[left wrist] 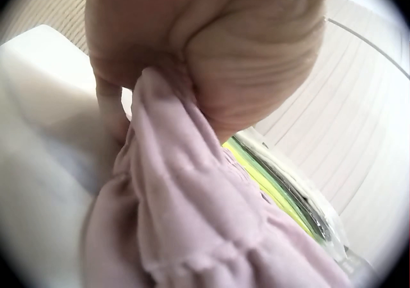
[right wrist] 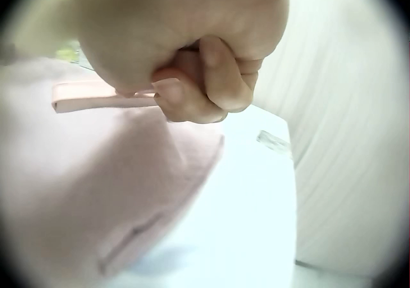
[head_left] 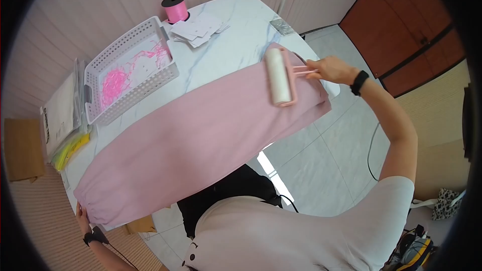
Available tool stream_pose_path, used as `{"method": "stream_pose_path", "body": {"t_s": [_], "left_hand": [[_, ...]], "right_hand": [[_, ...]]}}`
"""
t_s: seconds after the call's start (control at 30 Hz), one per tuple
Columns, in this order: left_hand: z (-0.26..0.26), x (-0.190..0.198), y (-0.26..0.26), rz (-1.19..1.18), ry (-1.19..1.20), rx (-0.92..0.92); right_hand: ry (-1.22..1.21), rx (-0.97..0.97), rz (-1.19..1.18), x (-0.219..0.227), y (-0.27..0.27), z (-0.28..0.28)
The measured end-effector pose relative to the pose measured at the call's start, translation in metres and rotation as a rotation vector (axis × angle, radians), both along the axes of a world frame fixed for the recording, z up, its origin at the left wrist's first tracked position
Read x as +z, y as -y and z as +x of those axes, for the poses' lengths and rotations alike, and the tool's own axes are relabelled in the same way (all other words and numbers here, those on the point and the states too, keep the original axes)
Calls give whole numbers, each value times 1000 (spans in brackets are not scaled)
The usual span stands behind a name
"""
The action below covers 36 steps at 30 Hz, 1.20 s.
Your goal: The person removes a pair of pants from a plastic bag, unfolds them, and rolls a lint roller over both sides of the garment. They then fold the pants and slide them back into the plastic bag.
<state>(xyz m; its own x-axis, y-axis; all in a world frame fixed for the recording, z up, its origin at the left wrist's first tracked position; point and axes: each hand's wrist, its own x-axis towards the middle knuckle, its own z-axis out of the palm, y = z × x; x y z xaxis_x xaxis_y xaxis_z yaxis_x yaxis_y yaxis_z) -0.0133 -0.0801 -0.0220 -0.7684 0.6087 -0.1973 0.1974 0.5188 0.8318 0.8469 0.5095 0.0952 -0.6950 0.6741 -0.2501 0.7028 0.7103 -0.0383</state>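
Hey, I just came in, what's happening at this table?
A person is going over a pink garment with a lint roller. The right hand grips the roller's handle, with the roller at one end of the fabric, while the left hand holds the gathered end. A white basket with pink strands sits behind.

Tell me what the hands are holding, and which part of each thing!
The right hand grips the roller by its pink handle. The left hand holds the pink cloth by its gathered end.
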Motion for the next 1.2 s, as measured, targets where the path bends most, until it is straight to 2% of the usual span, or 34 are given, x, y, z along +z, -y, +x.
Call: {"method": "stream_pose_path", "body": {"t_s": [0.07, 0.13, 0.17, 0.27, 0.37, 0.53, 0.63, 0.7, 0.77, 0.87, 1.0, 1.07, 1.2], "left_hand": [[-3, 1, 0, -4, 8, 6], [-5, -2, 1, -4, 7, 20], [-1, 0, -3, 4, 28, 29], [6, 2, -5, 31, 65, 42], [9, 6, -7, 19, 54, 46], [5, 7, -7, -40, 87, 104], [-8, -7, 1, 34, 38, 103], [-4, -6, 1, 65, 45, 95], [-4, -7, -1, 55, 55, 102], [-2, -1, -5, 14, 81, 115], [14, 6, -9, 38, 94, 86], [16, 7, -9, 37, 94, 80], [5, -2, -5, 68, 99, 82]], "right_hand": [[84, -38, 81, 4, -4, 45], [144, -154, 68, 19, -2, 81], [175, -209, 63, 27, -1, 91], [125, -196, 144, 40, 8, 99], [-57, -185, 156, 38, 25, 60], [-488, -425, 67, -5, 0, -1], [-554, -499, 113, -52, -34, -18], [-513, -577, 79, -62, -41, -29], [-477, -652, 56, -66, -44, -37], [-565, -821, -192, -61, -44, -41], [-817, -777, -157, -72, -55, -28], [-953, -793, -114, -60, -55, -22], [-963, -859, -108, -50, -50, -17]]}}
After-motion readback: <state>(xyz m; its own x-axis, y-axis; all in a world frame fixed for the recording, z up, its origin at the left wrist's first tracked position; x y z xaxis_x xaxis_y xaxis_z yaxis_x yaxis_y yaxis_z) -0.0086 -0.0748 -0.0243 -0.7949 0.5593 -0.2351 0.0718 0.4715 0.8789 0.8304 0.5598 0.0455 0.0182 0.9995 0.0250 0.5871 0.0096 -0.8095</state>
